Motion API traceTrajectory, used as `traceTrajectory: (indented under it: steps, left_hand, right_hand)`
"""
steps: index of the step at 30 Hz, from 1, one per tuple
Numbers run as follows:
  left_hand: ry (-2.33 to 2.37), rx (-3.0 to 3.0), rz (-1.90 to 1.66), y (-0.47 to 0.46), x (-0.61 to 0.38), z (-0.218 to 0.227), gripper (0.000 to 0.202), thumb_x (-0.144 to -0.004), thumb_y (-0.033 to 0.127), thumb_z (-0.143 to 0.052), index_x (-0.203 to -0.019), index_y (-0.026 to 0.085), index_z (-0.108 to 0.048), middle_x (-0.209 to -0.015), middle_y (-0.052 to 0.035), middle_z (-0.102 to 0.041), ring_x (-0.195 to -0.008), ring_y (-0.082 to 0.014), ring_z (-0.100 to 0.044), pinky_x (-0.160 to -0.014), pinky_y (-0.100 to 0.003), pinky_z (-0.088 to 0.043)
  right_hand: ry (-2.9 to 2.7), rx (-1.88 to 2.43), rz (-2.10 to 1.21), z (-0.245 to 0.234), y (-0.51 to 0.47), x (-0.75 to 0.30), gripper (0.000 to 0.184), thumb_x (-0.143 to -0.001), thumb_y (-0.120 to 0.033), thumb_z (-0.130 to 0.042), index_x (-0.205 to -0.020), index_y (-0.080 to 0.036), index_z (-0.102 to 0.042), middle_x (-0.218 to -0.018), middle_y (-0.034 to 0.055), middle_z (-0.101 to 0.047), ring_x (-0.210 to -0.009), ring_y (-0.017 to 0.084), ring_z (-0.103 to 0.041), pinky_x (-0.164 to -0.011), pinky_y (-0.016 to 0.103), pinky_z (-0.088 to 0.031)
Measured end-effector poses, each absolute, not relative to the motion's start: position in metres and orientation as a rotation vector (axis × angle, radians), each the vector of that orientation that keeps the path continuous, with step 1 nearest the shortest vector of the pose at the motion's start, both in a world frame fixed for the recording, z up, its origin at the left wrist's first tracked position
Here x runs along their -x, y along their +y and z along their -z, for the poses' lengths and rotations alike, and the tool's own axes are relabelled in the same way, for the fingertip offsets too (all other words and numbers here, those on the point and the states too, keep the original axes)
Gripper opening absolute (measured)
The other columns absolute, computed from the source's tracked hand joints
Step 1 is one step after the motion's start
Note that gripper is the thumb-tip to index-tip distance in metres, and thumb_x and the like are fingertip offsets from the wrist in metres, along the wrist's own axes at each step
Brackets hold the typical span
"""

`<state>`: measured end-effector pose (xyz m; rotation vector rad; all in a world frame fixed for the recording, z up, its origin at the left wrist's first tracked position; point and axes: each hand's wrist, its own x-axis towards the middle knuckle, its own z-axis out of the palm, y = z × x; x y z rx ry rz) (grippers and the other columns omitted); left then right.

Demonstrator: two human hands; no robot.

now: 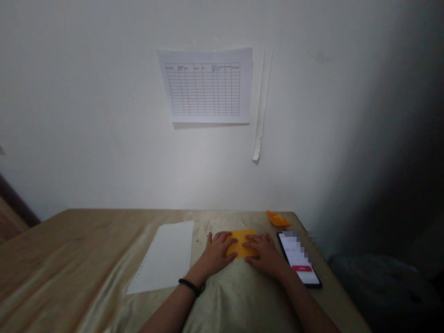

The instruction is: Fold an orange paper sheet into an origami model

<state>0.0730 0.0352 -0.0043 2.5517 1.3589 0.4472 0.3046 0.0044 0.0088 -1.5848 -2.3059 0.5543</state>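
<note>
An orange paper (241, 243) lies flat on the wooden table (69, 249), near its far edge. My left hand (218, 253) rests on the paper's left part with its fingers stretched out and pressing down. My right hand (264, 253) lies flat on the paper's right part, fingers extended toward the left hand. Both hands touch the orange paper and cover much of it. A dark band circles my left wrist.
A white sheet (163, 263) lies left of my hands. A phone (300, 266) with a lit screen lies to the right. A folded orange paper piece (278, 218) sits at the far right corner. A printed table sheet (207, 87) hangs on the wall.
</note>
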Motion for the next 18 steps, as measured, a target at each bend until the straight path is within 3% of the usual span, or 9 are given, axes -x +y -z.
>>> traceTrajectory:
  steps: [7,12,18]
  left_hand:
    - [1.342,-2.539,-0.431,0.0321,-0.0741,-0.0021,0.049,-0.082,0.047,-0.071,-0.127,0.029,-0.062,-0.143,-0.0111,-0.053,-0.138,-0.0348,-0.039,-0.112,-0.073,-0.014]
    - [1.346,-2.519,-0.473,0.0321,-0.079,-0.0019,0.044,-0.076,0.045,-0.078,-0.115,0.028,-0.067,-0.138,-0.01,-0.057,-0.136,-0.0356,-0.041,-0.113,-0.072,-0.012]
    - [1.368,-2.465,-0.505,0.0354,-0.0817,0.0058,0.031,-0.078,0.043,-0.078,-0.105,0.029,-0.071,-0.132,-0.0061,-0.061,-0.137,-0.035,-0.04,-0.112,-0.071,-0.012]
  right_hand:
    - [-2.302,1.543,-0.537,-0.0071,0.0061,-0.308,0.047,-0.083,-0.044,-0.065,-0.129,-0.033,-0.063,-0.146,0.0022,-0.052,-0.136,0.029,-0.039,-0.119,0.055,-0.006]
    - [-2.29,1.508,-0.481,-0.005,0.0049,-0.3066,0.059,-0.078,-0.037,-0.069,-0.136,-0.033,-0.057,-0.149,0.0036,-0.048,-0.137,0.028,-0.037,-0.12,0.052,-0.01]
    - [-2.285,1.474,-0.512,-0.0079,0.0046,-0.3082,0.059,-0.076,-0.03,-0.067,-0.134,-0.033,-0.059,-0.153,0.002,-0.043,-0.143,0.028,-0.031,-0.12,0.056,-0.003]
